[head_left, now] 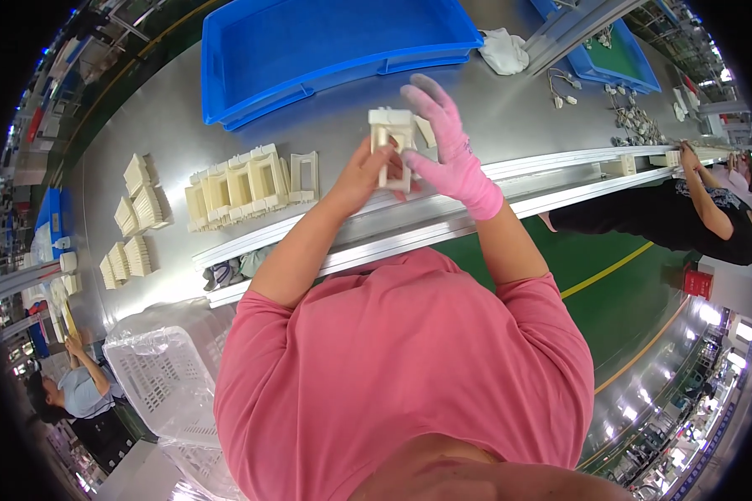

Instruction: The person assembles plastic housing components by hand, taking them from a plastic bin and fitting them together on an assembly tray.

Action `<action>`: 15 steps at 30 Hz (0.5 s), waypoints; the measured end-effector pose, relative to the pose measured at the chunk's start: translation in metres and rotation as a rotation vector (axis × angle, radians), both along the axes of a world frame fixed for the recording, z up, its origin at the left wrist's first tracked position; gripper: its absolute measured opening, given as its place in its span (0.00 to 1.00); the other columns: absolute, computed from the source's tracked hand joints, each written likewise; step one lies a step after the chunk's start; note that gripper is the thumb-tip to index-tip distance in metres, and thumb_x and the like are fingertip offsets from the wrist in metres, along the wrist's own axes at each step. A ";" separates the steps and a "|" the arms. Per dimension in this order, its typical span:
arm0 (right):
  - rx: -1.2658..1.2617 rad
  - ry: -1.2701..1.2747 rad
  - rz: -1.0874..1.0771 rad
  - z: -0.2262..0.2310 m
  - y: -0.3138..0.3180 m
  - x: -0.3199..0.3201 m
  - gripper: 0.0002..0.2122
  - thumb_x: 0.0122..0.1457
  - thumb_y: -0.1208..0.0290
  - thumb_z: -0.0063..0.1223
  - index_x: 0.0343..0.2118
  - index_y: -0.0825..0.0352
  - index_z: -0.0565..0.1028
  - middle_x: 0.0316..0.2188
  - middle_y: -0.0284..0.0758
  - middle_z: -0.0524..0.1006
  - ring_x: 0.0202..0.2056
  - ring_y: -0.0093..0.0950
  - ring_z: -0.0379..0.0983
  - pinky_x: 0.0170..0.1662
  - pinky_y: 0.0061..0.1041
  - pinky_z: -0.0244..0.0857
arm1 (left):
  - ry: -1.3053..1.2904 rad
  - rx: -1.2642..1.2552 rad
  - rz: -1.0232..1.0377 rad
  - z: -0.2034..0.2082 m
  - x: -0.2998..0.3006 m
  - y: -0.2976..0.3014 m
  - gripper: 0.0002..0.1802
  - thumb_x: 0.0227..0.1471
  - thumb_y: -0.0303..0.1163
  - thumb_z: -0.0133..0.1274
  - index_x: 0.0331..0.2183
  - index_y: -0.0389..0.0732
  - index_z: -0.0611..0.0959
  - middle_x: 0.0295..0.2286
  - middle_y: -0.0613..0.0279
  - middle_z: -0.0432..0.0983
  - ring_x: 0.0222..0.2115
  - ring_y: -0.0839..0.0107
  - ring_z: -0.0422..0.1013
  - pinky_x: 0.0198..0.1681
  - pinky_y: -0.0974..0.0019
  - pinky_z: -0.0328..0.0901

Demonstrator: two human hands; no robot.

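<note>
The upper frame is spanned by a grey metal workbench point(175, 117); at right, green floor point(581, 255) is marked with a yellow line point(608, 270); the lower right is dotted with bright lights point(630, 412).

Cream is shared by the frame point(390, 118) and the row of frames point(241, 185) on the silver-grey table point(171, 117). The right glove point(454, 163) is coloured bright pink (dulled to grey at the fingertips), and a deeper, rosier pink is seen in the shirt point(409, 351). The tub point(334, 58) is coloured strong blue. White is shown by the cloth point(504, 52) and the crate point(167, 367), which is patterned with rows of slots. The green floor point(597, 242) is crossed by a yellow line point(607, 270).
</note>
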State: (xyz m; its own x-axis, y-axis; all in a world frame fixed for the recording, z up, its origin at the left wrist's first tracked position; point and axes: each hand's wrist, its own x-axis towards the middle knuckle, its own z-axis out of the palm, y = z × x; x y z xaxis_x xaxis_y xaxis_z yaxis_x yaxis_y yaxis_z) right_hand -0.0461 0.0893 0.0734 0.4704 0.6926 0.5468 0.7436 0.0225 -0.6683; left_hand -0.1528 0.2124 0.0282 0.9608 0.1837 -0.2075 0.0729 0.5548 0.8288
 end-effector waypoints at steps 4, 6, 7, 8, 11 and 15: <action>-0.117 0.628 0.445 0.013 -0.020 0.010 0.31 0.39 0.69 0.51 0.51 0.67 0.59 0.43 0.38 0.66 0.44 0.28 0.61 0.50 0.25 0.53 | 0.048 0.112 -0.393 0.006 -0.008 0.001 0.17 0.52 0.37 0.42 0.41 0.37 0.66 0.33 0.53 0.68 0.32 0.64 0.70 0.28 0.65 0.67; -0.435 0.680 0.350 0.026 -0.031 0.013 0.27 0.41 0.67 0.49 0.49 0.68 0.62 0.39 0.39 0.69 0.43 0.27 0.63 0.47 0.24 0.55 | -0.063 0.558 -0.492 -0.003 -0.007 0.012 0.14 0.50 0.33 0.44 0.40 0.39 0.69 0.36 0.54 0.68 0.38 0.62 0.67 0.36 0.63 0.64; -0.533 0.586 0.266 0.014 -0.041 0.022 0.24 0.43 0.64 0.49 0.45 0.67 0.66 0.37 0.40 0.70 0.40 0.30 0.66 0.44 0.25 0.58 | -0.062 0.555 -0.493 -0.007 -0.007 0.023 0.14 0.50 0.33 0.44 0.40 0.39 0.69 0.36 0.54 0.68 0.38 0.62 0.67 0.36 0.63 0.64; -0.654 0.415 0.113 0.009 -0.056 0.027 0.22 0.44 0.62 0.50 0.43 0.67 0.68 0.35 0.39 0.70 0.37 0.33 0.66 0.41 0.26 0.59 | -0.087 0.947 -0.421 -0.009 -0.005 0.039 0.14 0.47 0.30 0.44 0.39 0.40 0.71 0.37 0.55 0.68 0.40 0.61 0.65 0.40 0.61 0.61; -0.959 0.125 -0.324 -0.002 -0.092 0.040 0.18 0.45 0.60 0.51 0.37 0.66 0.70 0.30 0.39 0.71 0.33 0.39 0.66 0.37 0.29 0.61 | 0.068 1.864 -0.327 -0.026 -0.012 0.083 0.17 0.40 0.23 0.44 0.37 0.46 0.75 0.41 0.52 0.66 0.44 0.60 0.62 0.48 0.60 0.54; -0.889 -0.398 -0.619 -0.028 -0.086 0.056 0.13 0.45 0.63 0.50 0.33 0.63 0.71 0.28 0.40 0.71 0.34 0.37 0.67 0.37 0.32 0.60 | 0.110 2.172 -0.564 -0.056 -0.030 0.110 0.12 0.40 0.24 0.42 0.29 0.45 0.78 0.39 0.56 0.67 0.45 0.61 0.60 0.48 0.60 0.54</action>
